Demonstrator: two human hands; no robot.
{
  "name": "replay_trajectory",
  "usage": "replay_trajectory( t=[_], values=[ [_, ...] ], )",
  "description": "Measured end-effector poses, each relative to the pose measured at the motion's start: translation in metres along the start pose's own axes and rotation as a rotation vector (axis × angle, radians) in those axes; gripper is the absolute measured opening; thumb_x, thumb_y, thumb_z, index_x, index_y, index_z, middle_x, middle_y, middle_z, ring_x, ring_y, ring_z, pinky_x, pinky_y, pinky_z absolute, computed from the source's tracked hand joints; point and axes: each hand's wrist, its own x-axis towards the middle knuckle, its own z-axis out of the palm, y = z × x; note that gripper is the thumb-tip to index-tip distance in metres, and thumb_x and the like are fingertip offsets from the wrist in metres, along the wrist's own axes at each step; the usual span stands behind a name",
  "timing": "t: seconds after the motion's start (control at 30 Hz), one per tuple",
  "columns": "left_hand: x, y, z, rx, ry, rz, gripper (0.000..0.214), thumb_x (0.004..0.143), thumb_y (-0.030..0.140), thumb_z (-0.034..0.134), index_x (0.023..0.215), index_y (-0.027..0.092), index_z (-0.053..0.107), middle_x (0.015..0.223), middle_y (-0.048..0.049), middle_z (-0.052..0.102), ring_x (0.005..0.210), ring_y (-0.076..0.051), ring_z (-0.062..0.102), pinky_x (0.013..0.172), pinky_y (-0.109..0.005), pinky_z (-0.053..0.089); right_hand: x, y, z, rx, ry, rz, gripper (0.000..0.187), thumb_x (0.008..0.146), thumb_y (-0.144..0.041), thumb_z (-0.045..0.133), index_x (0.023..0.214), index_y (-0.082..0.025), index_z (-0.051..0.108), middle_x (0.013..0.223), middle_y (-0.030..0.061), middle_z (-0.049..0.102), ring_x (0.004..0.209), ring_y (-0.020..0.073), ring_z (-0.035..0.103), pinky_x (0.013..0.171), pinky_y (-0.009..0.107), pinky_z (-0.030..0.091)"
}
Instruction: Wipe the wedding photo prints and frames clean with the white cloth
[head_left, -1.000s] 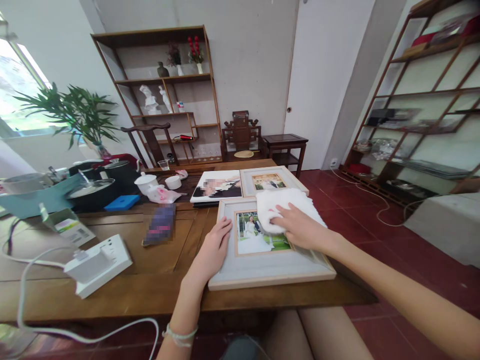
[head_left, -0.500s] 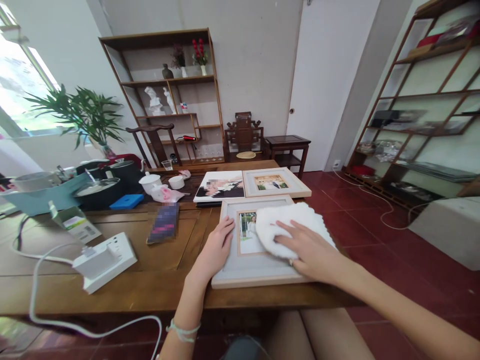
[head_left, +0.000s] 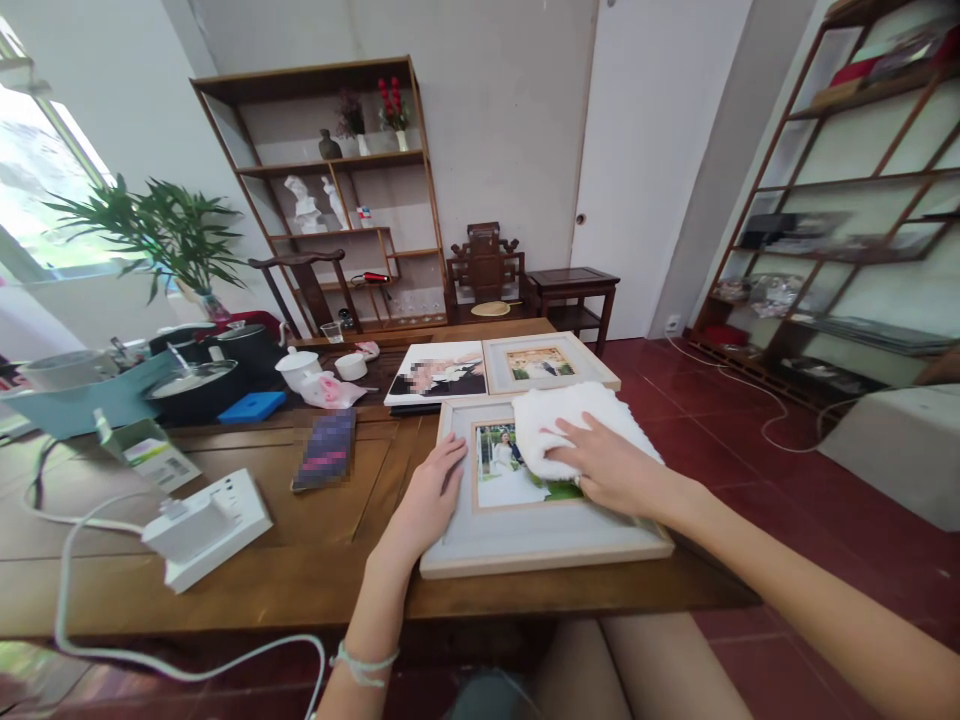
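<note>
A light wooden picture frame [head_left: 547, 562] with a wedding photo [head_left: 499, 470] lies flat near the table's front edge. My left hand [head_left: 435, 490] grips its left side, fingers bent over the rim. Under my right hand [head_left: 607, 465] is a fluffy white cloth [head_left: 555, 405], pressed on the upper right of the frame; the fingers are partly spread and hold it. The cloth covers the photo's upper right part and the frame's upper right corner. Behind it lie a second framed photo [head_left: 600, 372] and a white-edged photo panel [head_left: 435, 372].
On the wooden table [head_left: 322, 570] to the left are a white power strip [head_left: 214, 530] with cables, a blurred dark phone-shaped item [head_left: 325, 448], a small opened box [head_left: 150, 455], a blue block [head_left: 252, 405], a white lidded cup [head_left: 298, 368] and dark pots [head_left: 195, 388].
My right hand and the cloth have moved up, away from me, on the frame, uncovering more of the photo and the frame's lower right corner. My left hand stays at the left side.
</note>
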Motion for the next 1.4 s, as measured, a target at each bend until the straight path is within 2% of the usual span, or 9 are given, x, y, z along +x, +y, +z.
replay_trajectory(
  t=[0.2, 0.33, 0.53, 0.7, 0.9, 1.03, 1.2, 1.3, 1.4],
  values=[
    [0.0, -0.001, 0.001, 0.027, -0.007, 0.01, 0.04, 0.087, 0.02, 0.037, 0.121, 0.013, 0.057, 0.133, -0.011, 0.053, 0.131, -0.02, 0.039, 0.11, -0.041, 0.03, -0.05, -0.067, -0.039, 0.137, -0.197, 0.021, 0.053, 0.07, -0.004, 0.042, 0.117, -0.02, 0.058, 0.133, 0.0149, 0.05, 0.117, 0.0337, 0.049, 0.094, 0.054, 0.039],
    [0.0, 0.0, 0.001, 0.035, -0.021, -0.003, 0.041, 0.087, 0.021, 0.036, 0.122, 0.011, 0.056, 0.135, -0.0119, 0.052, 0.132, -0.02, 0.037, 0.111, -0.04, 0.029, -0.051, -0.082, -0.037, 0.205, -0.211, -0.01, 0.055, 0.067, -0.006, 0.045, 0.118, -0.022, 0.056, 0.139, 0.0124, 0.044, 0.124, 0.0358, 0.042, 0.097, 0.057, 0.035],
    [0.0, 0.002, -0.001, 0.009, -0.025, 0.002, 0.041, 0.088, 0.022, 0.036, 0.123, 0.01, 0.054, 0.135, -0.0128, 0.052, 0.133, -0.021, 0.037, 0.111, -0.041, 0.028, -0.013, -0.035, -0.002, 0.131, -0.035, 0.047, 0.061, 0.067, -0.006, 0.047, 0.126, -0.02, 0.051, 0.143, 0.0139, 0.039, 0.133, 0.0291, 0.031, 0.108, 0.051, 0.022],
    [0.0, 0.003, -0.002, -0.001, -0.021, -0.007, 0.041, 0.088, 0.021, 0.037, 0.122, 0.01, 0.055, 0.134, -0.0124, 0.052, 0.132, -0.02, 0.038, 0.111, -0.04, 0.029, 0.032, 0.013, 0.013, -0.025, 0.081, 0.108, 0.059, 0.072, -0.006, 0.045, 0.13, -0.015, 0.047, 0.136, 0.0154, 0.048, 0.132, 0.0276, 0.031, 0.107, 0.048, 0.023],
    [0.0, 0.003, -0.003, 0.006, -0.027, -0.009, 0.04, 0.088, 0.022, 0.037, 0.122, 0.012, 0.055, 0.134, -0.0113, 0.052, 0.132, -0.02, 0.038, 0.11, -0.041, 0.029, 0.058, 0.025, 0.018, -0.039, 0.078, 0.105, 0.059, 0.074, -0.005, 0.044, 0.131, -0.018, 0.048, 0.147, 0.0118, 0.032, 0.136, 0.0333, 0.02, 0.105, 0.057, 0.018],
    [0.0, 0.003, -0.002, 0.01, -0.027, -0.014, 0.041, 0.088, 0.023, 0.037, 0.122, 0.01, 0.055, 0.133, -0.0122, 0.053, 0.132, -0.02, 0.038, 0.111, -0.04, 0.029, 0.036, 0.006, 0.01, -0.004, 0.0, 0.033, 0.056, 0.073, -0.003, 0.043, 0.126, -0.018, 0.053, 0.144, 0.0128, 0.038, 0.132, 0.0354, 0.028, 0.102, 0.057, 0.025],
    [0.0, 0.002, 0.0, 0.027, -0.026, -0.01, 0.041, 0.088, 0.021, 0.036, 0.123, 0.01, 0.054, 0.135, -0.0118, 0.051, 0.133, -0.019, 0.037, 0.111, -0.039, 0.028, -0.019, -0.037, -0.02, 0.199, -0.177, -0.072, 0.055, 0.072, -0.003, 0.039, 0.123, -0.018, 0.055, 0.14, 0.0153, 0.043, 0.131, 0.032, 0.032, 0.102, 0.055, 0.028],
    [0.0, 0.001, 0.001, 0.039, -0.024, -0.003, 0.041, 0.087, 0.02, 0.035, 0.123, 0.012, 0.054, 0.135, -0.0115, 0.051, 0.132, -0.019, 0.037, 0.111, -0.041, 0.029, -0.046, -0.064, -0.036, 0.279, -0.208, -0.122, 0.054, 0.07, -0.005, 0.042, 0.12, -0.019, 0.056, 0.141, 0.0128, 0.042, 0.131, 0.0305, 0.032, 0.105, 0.053, 0.027],
    [0.001, -0.001, 0.001, 0.039, -0.021, 0.012, 0.041, 0.087, 0.02, 0.035, 0.123, 0.011, 0.055, 0.135, -0.0123, 0.052, 0.132, -0.02, 0.038, 0.11, -0.042, 0.029, -0.053, -0.079, -0.038, 0.327, -0.199, -0.143, 0.055, 0.068, -0.007, 0.044, 0.119, -0.021, 0.057, 0.145, 0.0098, 0.036, 0.135, 0.0303, 0.026, 0.108, 0.053, 0.022]
  ],
)
